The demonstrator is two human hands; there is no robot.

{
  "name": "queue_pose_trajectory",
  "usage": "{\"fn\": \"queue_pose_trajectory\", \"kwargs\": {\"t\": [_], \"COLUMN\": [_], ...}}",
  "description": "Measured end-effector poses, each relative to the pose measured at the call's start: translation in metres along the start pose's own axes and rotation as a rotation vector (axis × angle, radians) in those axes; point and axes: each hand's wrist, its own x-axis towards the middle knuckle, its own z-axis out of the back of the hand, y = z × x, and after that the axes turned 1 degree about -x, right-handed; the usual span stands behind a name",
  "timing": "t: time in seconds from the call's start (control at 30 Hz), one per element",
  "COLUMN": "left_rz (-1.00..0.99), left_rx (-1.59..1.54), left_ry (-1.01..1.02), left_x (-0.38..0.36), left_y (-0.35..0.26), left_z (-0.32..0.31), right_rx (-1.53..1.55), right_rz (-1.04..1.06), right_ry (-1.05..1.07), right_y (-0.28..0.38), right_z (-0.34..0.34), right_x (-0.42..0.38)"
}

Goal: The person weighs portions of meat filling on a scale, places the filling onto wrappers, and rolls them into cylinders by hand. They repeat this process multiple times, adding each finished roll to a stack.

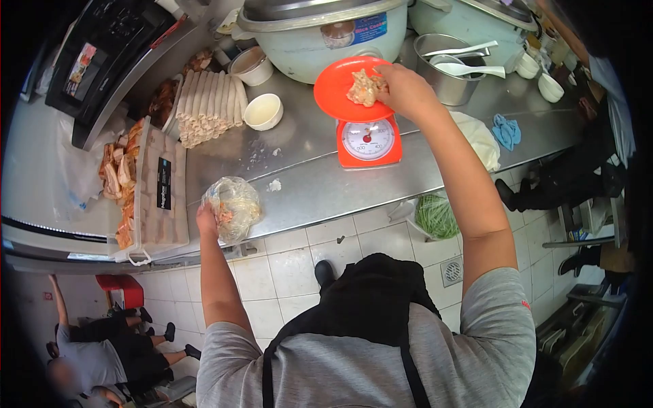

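Observation:
My right hand (pixel 410 94) reaches over the orange plate (pixel 328 92) of a kitchen scale (pixel 368 141). Its fingers are curled against a small lump of pale, chunky minced meat (pixel 365 88) on that plate; the fingertips are partly hidden. The scale's round dial faces me with a red centre. At the counter's front edge, on the left, my left hand (pixel 206 219) grips a clear plastic bag (pixel 238 208). Some orange-pink bits show inside the bag near the fingers.
Stacked pale rolls (pixel 211 105), a white bowl (pixel 263 111) and a plastic tub (pixel 162 190) stand left. Behind are a large rice cooker (pixel 320 44) and a metal pot (pixel 445 75) with white paddles. A blue cloth (pixel 506 131) lies right. Other people (pixel 102 353) are nearby.

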Motion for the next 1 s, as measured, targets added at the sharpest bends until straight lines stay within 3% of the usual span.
{"fn": "queue_pose_trajectory", "kwargs": {"t": [0.37, 0.5, 0.57, 0.67, 0.77, 0.83, 0.9, 0.93, 1.0], "left_rz": [0.042, 0.027, -0.030, 0.049, 0.059, 0.079, 0.093, 0.097, 0.093], "left_rx": [-0.075, 0.043, -0.072, 0.012, 0.017, -0.046, -0.109, -0.028, 0.130], "left_ry": [-0.076, 0.041, 0.056, 0.124, 0.184, 0.138, 0.213, 0.223, 0.141], "left_x": [-0.025, -0.008, -0.009, -0.010, -0.007, 0.005, 0.009, 0.002, -0.013], "left_y": [-0.018, -0.004, -0.005, -0.010, -0.010, -0.001, -0.005, -0.015, -0.037], "left_z": [-0.018, 0.002, -0.005, 0.000, 0.006, 0.009, 0.010, -0.001, 0.013], "right_rx": [-0.060, 0.540, 0.681, 0.407, 0.505, 0.407, 0.375, 0.517, 0.264], "right_rz": [-0.135, -0.172, -0.197, -0.288, -0.307, -0.126, -0.157, -0.288, -0.291], "right_ry": [0.101, 0.191, 0.146, -0.026, -0.019, -0.310, -0.433, -0.385, -0.383], "right_y": [-0.004, -0.037, -0.023, -0.018, -0.021, -0.023, -0.008, -0.007, -0.024], "right_z": [-0.005, -0.018, -0.009, -0.010, -0.018, -0.028, -0.007, 0.005, 0.029], "right_x": [0.013, 0.019, 0.011, 0.011, 0.015, 0.015, 0.001, -0.010, -0.038]}}
